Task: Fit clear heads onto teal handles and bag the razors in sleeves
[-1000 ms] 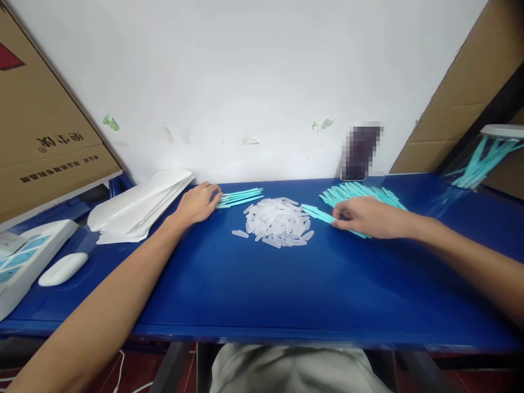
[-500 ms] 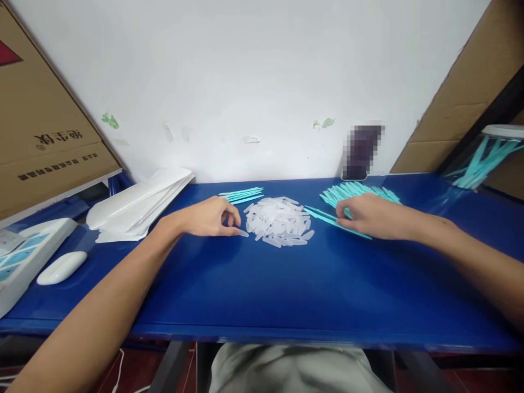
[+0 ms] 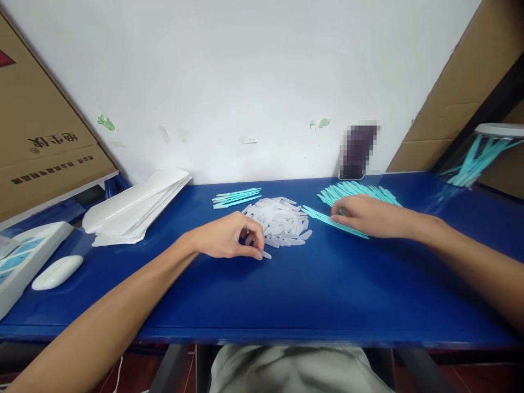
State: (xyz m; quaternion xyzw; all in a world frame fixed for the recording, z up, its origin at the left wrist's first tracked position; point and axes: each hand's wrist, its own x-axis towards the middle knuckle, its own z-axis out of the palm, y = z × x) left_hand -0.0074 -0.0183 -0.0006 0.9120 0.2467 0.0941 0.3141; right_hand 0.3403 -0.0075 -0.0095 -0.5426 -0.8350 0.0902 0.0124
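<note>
My left hand (image 3: 229,237) rests on the blue table (image 3: 286,295), fingers curled and pinching a small clear plastic cap (image 3: 266,254) at the near edge of a heap of clear caps (image 3: 280,220). My right hand (image 3: 364,215) lies on a fan of teal plastic sticks (image 3: 360,192), fingers bent over one teal stick (image 3: 331,221) that points toward the heap. A few more teal sticks (image 3: 236,197) lie in a neat row behind the heap.
White paper sleeves (image 3: 135,204) are stacked at the left. A white mouse (image 3: 57,271) and a white device (image 3: 20,256) sit at the far left. Cardboard boxes (image 3: 41,136) lean on both sides. A clear container of teal sticks (image 3: 478,155) stands at right. A phone (image 3: 358,150) leans on the wall.
My left hand left the row of teal sticks, moved right and toward me, and closed on a clear cap. My right hand stayed on the teal pile, shifting its fingers slightly.
</note>
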